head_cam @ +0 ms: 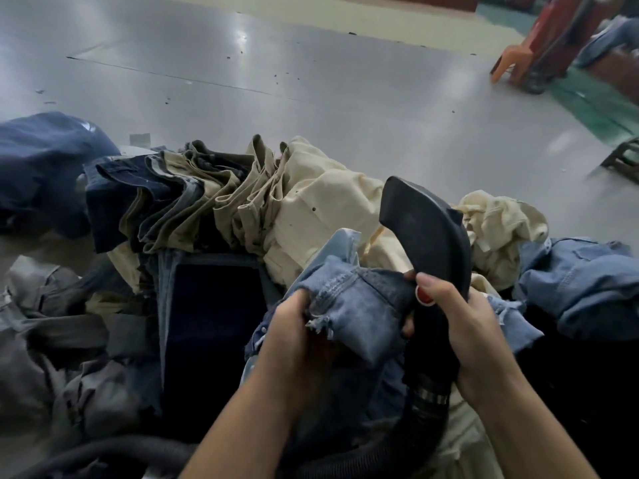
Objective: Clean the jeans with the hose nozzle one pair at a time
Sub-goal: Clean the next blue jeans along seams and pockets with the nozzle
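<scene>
STEP: vacuuming frayed light-blue denim jeans (352, 299), near centre | LEFT: left hand (294, 340) pinches the hem | RIGHT: right hand (463, 326) wraps the black curved plastic hose nozzle (428, 236) | ADVICE: keep the cloth taut and turn the nozzle mouth onto the denim.

The scene is dim and cool-toned, lit from overhead. The grey floor (242, 63) carries a soft white glare patch at upper centre, with paler sheen spreading across the upper left. The clothing pile (242, 209) in the middle is evenly lit, but its folds sink into deep shadow, and the lower centre and lower right are nearly black. Wide-angle distortion bends the floor lines and stretches the edges. Blur smears the upper right, where the orange chair (539, 46) is streaked, and the dark blue cloth (45, 167) at far left is soft.
</scene>
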The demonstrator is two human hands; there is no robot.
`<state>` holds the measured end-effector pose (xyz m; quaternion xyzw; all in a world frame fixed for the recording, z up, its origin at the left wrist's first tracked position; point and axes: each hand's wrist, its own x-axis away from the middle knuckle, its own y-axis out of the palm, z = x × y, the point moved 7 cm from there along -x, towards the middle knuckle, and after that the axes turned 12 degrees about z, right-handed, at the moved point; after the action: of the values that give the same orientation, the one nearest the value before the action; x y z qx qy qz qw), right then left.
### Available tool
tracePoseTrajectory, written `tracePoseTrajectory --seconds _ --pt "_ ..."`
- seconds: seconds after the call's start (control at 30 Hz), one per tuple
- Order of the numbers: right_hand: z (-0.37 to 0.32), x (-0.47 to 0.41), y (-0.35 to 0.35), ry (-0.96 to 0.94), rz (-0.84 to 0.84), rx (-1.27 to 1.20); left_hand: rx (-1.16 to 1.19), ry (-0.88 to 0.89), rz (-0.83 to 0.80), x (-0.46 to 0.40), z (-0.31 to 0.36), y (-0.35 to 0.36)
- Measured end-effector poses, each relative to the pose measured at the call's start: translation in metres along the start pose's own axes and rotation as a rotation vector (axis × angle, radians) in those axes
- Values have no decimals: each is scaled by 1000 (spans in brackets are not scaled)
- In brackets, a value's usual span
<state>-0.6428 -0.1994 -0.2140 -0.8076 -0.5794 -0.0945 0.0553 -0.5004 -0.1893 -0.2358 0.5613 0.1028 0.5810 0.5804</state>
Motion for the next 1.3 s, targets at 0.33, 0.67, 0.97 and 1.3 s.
tracePoseTrajectory --seconds 0.33,0.67,0.97,1.3 --pt "0 15 -8 -83 39 -7 131 26 -156 22 2 6" --pt "3 17 -35 -5 130 50 68 82 111 7 4 -2" --pt "-22 71 -11 23 -274 266 -20 439 120 0 28 -4" --pt "-34 72 -17 75 -337 239 -554 636 38 7 25 2"
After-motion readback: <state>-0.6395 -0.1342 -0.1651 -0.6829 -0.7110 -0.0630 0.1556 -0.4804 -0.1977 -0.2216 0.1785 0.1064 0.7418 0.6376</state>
